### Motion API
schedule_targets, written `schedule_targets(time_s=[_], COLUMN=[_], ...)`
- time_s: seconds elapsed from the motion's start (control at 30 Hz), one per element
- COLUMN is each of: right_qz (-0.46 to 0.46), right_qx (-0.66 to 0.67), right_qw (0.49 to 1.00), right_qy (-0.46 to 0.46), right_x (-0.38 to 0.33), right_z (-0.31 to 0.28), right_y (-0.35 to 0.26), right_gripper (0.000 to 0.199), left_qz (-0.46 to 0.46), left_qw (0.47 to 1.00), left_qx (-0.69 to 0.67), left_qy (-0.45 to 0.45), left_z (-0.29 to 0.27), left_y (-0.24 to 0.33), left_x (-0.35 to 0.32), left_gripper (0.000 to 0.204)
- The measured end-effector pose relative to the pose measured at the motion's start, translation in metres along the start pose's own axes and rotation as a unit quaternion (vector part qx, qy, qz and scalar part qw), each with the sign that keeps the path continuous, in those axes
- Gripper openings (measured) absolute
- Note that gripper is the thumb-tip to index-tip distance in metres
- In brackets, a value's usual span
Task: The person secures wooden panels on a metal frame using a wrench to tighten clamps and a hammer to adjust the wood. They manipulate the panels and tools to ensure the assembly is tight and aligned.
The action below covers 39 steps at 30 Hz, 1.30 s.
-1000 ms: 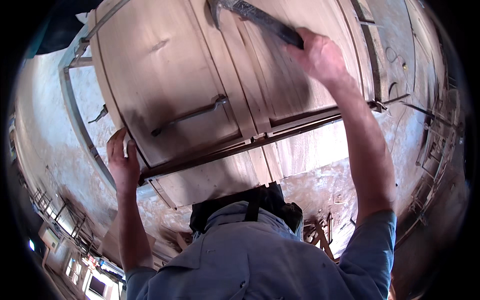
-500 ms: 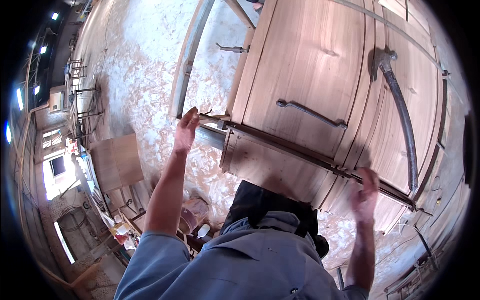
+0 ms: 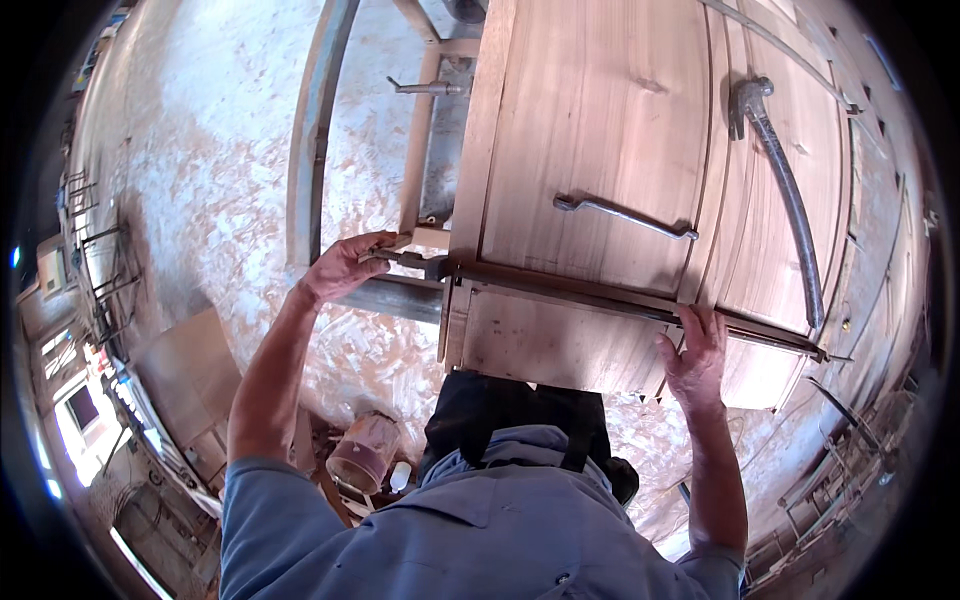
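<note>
A long metal bar clamp [image 3: 590, 296] lies across the near part of a wooden panel assembly [image 3: 600, 120]. At the clamp's left end, my left hand [image 3: 345, 268] closes its fingers round the screw handle, just beyond the wood's edge. My right hand [image 3: 697, 355] rests its fingertips on the bar toward its right end, thumb spread apart, not gripping. On the panel ahead lie a double-ended ring wrench [image 3: 630, 217] and, to its right, a claw hammer [image 3: 785, 190] with a long dark handle.
A second clamp's screw end [image 3: 430, 88] sticks out left of the panel farther off. Wooden frame rails [image 3: 310, 150] stand left of it. A paint-stained bucket [image 3: 363, 452] sits on the floor by my left side, near a leaning board [image 3: 190, 365].
My left hand has come to a bent-finger grip on the clamp handle. My right hand, blurred before, now rests on the bar. The view has shifted slightly.
</note>
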State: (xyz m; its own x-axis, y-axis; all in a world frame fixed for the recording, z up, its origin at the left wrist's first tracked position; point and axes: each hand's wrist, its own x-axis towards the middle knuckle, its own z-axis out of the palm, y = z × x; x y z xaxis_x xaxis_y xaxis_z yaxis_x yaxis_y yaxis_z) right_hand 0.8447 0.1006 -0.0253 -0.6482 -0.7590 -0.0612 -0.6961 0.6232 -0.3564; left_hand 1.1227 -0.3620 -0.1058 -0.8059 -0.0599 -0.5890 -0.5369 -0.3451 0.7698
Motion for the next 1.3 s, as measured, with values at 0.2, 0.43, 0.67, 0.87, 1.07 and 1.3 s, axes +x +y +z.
schedule_targets(time_s=[0.2,0.43,0.67,0.87,1.07,1.3], right_qz=[0.006,0.023,0.034,0.063,0.060,0.080], right_qx=[-0.056,-0.051,-0.041,-0.025,0.058,0.026], right_qw=[0.998,0.997,0.997,0.997,0.992,0.991], right_qy=[0.025,0.052,0.063,0.040,0.099,0.106], right_x=[0.011,0.013,0.012,0.009,0.032,0.082], right_z=[0.021,0.029,0.029,0.025,-0.006,0.001], right_y=[-0.023,-0.028,-0.030,-0.027,-0.024,0.026], right_gripper=[0.052,0.050,0.042,0.034,0.040,0.042], left_qz=[0.012,-0.006,-0.064,-0.070,-0.072,-0.097], left_qw=[0.971,0.929,0.910,0.894,0.849,0.841], left_qx=[0.237,0.369,0.410,0.443,0.520,0.517], left_qy=[-0.019,0.021,-0.012,-0.003,0.054,0.127], left_z=[-0.012,-0.011,-0.009,0.002,0.013,0.001], left_y=[0.016,0.018,0.029,0.018,0.012,-0.005], left_x=[0.009,0.003,0.013,0.015,0.009,0.006], left_gripper=[0.031,0.026,0.025,0.022,0.027,0.036])
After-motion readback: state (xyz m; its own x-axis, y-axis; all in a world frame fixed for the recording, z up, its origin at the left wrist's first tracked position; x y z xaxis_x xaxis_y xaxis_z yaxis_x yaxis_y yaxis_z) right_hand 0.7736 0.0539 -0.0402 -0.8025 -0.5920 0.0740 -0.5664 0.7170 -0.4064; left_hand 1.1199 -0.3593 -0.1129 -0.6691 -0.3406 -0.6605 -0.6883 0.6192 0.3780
